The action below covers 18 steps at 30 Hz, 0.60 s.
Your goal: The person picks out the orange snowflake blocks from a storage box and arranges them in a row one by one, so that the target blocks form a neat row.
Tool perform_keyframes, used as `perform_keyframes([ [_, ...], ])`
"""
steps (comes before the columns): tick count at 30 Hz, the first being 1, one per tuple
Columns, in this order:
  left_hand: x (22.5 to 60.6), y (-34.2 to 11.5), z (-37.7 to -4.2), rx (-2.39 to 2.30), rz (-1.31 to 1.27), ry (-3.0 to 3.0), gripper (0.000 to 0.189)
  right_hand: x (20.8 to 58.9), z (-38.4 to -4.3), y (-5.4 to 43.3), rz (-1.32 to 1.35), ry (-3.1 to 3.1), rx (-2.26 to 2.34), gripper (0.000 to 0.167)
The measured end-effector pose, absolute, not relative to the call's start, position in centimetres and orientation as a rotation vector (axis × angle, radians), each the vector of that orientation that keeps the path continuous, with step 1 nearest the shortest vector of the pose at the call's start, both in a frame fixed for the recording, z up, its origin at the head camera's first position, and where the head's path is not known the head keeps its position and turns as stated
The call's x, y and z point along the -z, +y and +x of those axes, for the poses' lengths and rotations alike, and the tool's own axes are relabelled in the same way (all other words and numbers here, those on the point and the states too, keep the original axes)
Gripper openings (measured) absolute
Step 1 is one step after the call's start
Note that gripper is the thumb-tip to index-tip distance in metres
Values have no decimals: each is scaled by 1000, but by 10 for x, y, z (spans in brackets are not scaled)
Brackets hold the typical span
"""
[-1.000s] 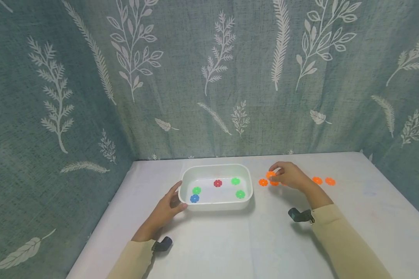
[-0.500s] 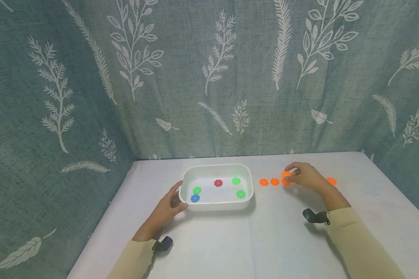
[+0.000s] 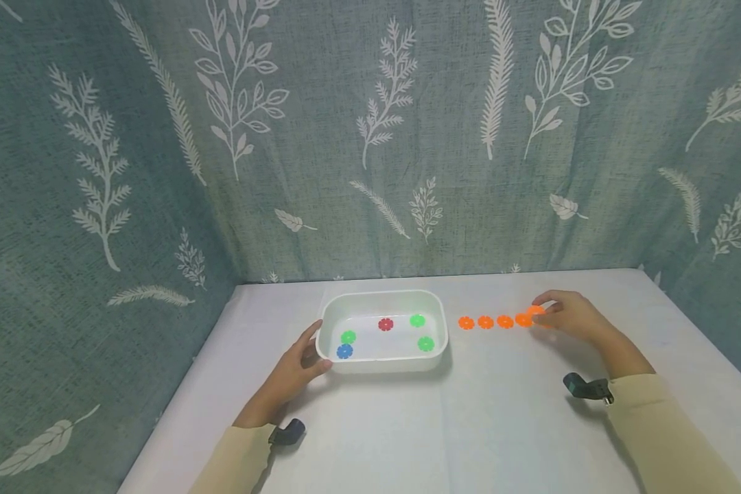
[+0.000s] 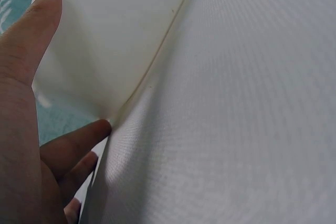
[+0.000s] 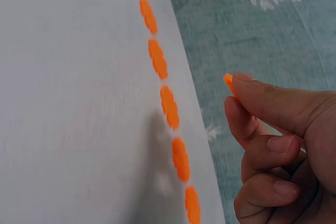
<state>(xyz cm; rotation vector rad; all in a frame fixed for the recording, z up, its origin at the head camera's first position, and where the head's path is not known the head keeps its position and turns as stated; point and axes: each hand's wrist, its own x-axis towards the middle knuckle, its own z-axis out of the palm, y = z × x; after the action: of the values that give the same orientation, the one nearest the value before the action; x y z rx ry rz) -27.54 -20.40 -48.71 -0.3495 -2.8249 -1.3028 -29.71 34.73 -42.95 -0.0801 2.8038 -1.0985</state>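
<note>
My left hand (image 3: 295, 363) holds the left end of a white plastic tray (image 3: 383, 366), thumb at the front corner and fingers along the side. In the left wrist view the thumb lies on the tray's wall (image 4: 121, 30) near the rim. My right hand (image 3: 571, 317) pinches an orange flower-shaped disc (image 5: 228, 81) between thumb and index finger, raised above the table. Below it runs a straight row of similar orange discs (image 3: 485, 322) lying flat. The right hand hides the row's right end in the head view; the right wrist view shows several discs (image 5: 169, 107) spaced slightly apart.
Inside the tray lie a red disc (image 3: 385, 324), a blue disc (image 3: 344, 351) and three green discs (image 3: 425, 344). A white cloth (image 3: 407, 432) covers the table. A teal leaf-patterned curtain (image 3: 321, 137) stands behind and at both sides.
My right hand has moved rightward along the row with the orange disc in its pinch, uncovering more discs on the left. The left hand and tray have stayed put.
</note>
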Motion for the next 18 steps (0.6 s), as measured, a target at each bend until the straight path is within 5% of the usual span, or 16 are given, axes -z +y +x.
perform_keyframes([
  [18,489,-208,-277,1284,-390,-2829,94,429,-283,399,7,2876,1017,50],
])
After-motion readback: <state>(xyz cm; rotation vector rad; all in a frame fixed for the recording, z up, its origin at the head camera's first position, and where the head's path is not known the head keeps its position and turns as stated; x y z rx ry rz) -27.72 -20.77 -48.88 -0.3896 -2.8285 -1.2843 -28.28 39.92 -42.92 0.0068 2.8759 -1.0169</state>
